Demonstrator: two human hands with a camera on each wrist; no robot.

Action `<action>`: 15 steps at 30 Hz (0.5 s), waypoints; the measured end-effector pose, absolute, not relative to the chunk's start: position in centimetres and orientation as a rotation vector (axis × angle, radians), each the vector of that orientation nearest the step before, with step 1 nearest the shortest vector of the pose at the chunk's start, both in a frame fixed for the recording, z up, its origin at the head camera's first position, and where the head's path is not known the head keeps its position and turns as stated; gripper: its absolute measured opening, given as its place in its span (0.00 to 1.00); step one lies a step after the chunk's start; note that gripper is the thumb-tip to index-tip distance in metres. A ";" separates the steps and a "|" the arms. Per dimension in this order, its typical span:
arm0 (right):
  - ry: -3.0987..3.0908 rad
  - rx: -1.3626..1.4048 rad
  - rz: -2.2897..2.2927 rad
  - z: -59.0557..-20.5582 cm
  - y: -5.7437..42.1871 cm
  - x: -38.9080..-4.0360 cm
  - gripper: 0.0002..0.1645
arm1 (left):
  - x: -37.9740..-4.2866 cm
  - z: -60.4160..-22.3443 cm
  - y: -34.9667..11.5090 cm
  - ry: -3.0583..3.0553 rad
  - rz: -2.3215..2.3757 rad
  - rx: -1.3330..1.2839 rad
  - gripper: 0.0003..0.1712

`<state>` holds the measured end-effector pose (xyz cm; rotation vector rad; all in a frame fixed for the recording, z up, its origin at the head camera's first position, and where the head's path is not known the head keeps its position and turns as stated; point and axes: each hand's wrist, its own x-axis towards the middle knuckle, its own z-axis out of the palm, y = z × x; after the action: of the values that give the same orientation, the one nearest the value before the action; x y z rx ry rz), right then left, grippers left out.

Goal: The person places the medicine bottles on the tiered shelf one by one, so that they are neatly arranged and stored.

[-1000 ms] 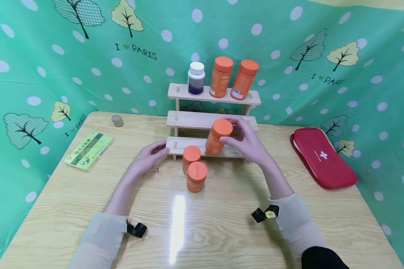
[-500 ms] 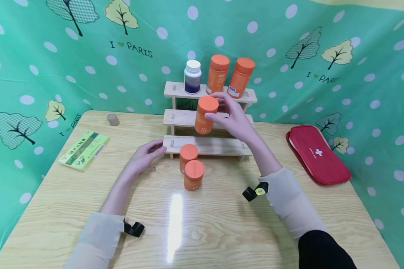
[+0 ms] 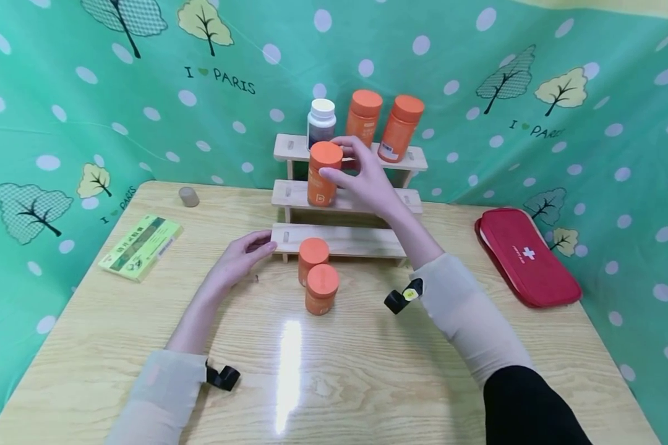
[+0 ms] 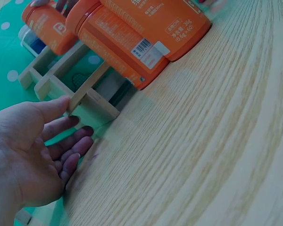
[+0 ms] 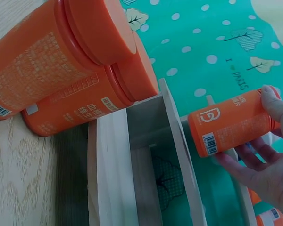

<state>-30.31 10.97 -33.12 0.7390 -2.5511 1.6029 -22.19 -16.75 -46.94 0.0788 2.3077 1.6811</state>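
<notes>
My right hand (image 3: pixel 364 175) grips an orange pill bottle (image 3: pixel 321 182) around its upper part, thumb on the near side. The bottle is upright, its base overlapping the middle tier of a three-tier wooden shelf (image 3: pixel 378 238) in the head view. At the left end of the lowest tier, my left hand (image 3: pixel 244 256) holds the board's end between thumb and fingertips; the left wrist view shows its other fingers loosely curled. Two more orange bottles, a rear one (image 3: pixel 313 254) and a front one (image 3: pixel 321 290), stand on the table close before the shelf.
The top tier bears a white-capped bottle (image 3: pixel 321 120) and two orange bottles, one (image 3: pixel 364 114) beside the other (image 3: pixel 402 127). A green box (image 3: pixel 141 247) and a small grey cylinder (image 3: pixel 188 196) lie at left. A red first-aid pouch (image 3: pixel 526 256) lies at right.
My right hand has lifted the orange bottle off the lowest tier, then carried it up and left to the middle tier. The left hand has stayed at the shelf's end.
</notes>
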 end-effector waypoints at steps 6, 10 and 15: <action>-2.545 0.720 1.605 -33.6 10.3 -31.0 0.33 | -22.4 -47.2 -16.8 2.339 1.676 0.105 0.39; -2.558 0.707 1.593 -33.8 10.0 -31.2 0.33 | -22.3 -47.3 -16.8 2.341 1.674 0.109 0.39; -2.573 0.698 1.599 -34.0 9.9 -31.4 0.33 | -22.3 -47.3 -16.8 2.340 1.673 0.105 0.39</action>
<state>-31.42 9.88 -34.03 0.6980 -2.5726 1.5988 -22.29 -16.78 -47.32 0.1050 2.3400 1.6732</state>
